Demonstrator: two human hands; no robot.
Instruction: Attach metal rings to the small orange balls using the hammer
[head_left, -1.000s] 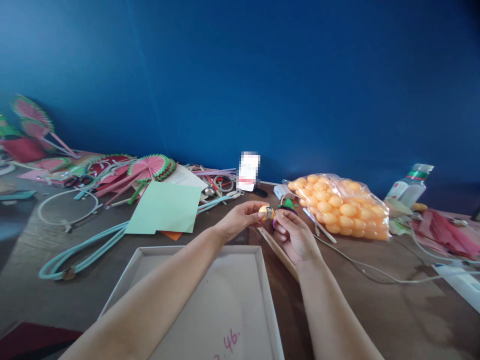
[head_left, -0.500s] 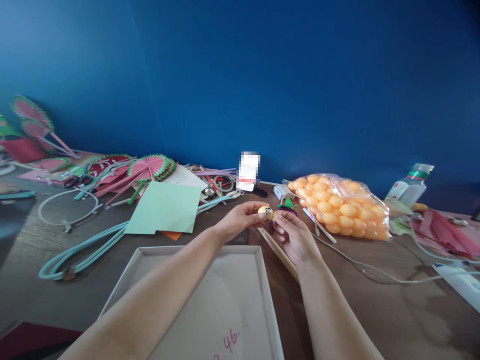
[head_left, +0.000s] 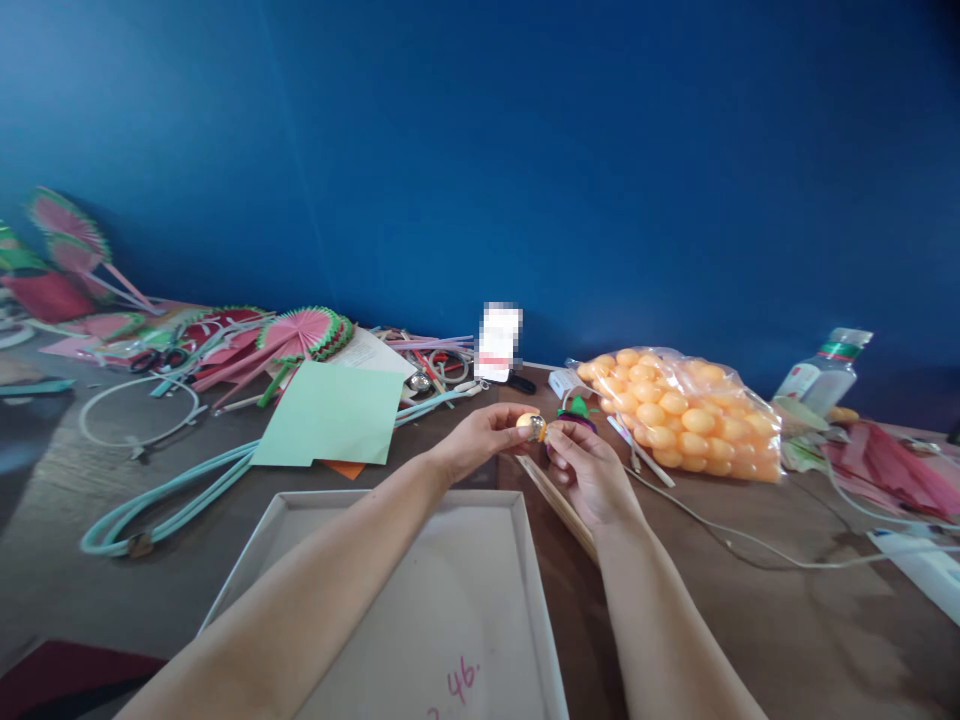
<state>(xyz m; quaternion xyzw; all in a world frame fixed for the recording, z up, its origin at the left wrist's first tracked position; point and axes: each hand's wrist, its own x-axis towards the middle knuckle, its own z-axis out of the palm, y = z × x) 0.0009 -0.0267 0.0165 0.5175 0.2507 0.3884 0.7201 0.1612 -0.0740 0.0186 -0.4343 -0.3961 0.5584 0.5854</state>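
My left hand [head_left: 484, 438] is closed around an orange ball [head_left: 527, 424] that has a shiny silvery patch on its right side. My right hand [head_left: 585, 465] pinches with thumb and forefinger right at that patch. Whatever lies between those fingertips is too small to make out. Behind my right hand sits a dark purple round object with a green leafy top [head_left: 577, 406], partly hidden by the fingers. Below both hands stands a shallow box tray [head_left: 517, 560], its inside marked with handwritten numbers. A thin wooden strip [head_left: 556, 505] lies beside its right edge.
A clear bag of orange balls [head_left: 686, 415] and a bottle [head_left: 821, 375] stand on the right. Toward the left are light green paper [head_left: 334, 415], blue tubing [head_left: 161, 500] and pink paper fans [head_left: 307, 335]. A lit phone [head_left: 497, 343] leans against the blue wall [head_left: 480, 150].
Hardly anything differs. Both hands stay at the ball, and the whole view has shifted very slightly.
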